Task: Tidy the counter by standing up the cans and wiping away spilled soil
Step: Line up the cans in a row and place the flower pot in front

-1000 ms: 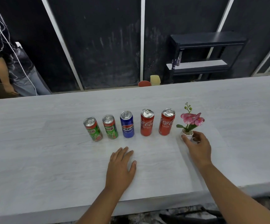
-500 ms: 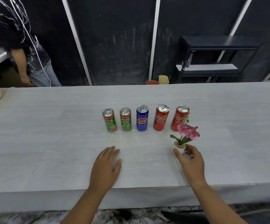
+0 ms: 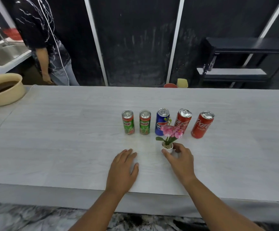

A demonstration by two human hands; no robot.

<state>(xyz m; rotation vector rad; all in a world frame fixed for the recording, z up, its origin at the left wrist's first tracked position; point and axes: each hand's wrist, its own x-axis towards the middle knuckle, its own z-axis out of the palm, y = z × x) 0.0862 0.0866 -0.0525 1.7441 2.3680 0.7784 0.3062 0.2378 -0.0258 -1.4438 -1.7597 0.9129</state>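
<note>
Several cans stand upright in a row on the pale counter (image 3: 68,139): two green Milo cans (image 3: 128,122) (image 3: 145,122), a blue Pepsi can (image 3: 160,121), and two red Coca-Cola cans (image 3: 183,120) (image 3: 202,125). In front of the Pepsi can stands a small white pot with a pink flower (image 3: 168,145). My right hand (image 3: 181,160) grips that pot from the right and behind. My left hand (image 3: 123,170) lies flat on the counter, fingers apart, to the left of the pot. I see no soil on the counter.
A cream bowl (image 3: 3,95) holding something dark sits at the counter's far left. Another person (image 3: 42,40) stands behind the counter on the left. A black shelf unit (image 3: 242,64) is behind on the right, with a red and a yellow object (image 3: 177,84) at the far edge.
My right hand has slid the flower pot leftward from beside the rightmost Coca-Cola can to in front of the Pepsi can. My left hand stays flat. The view has shifted left.
</note>
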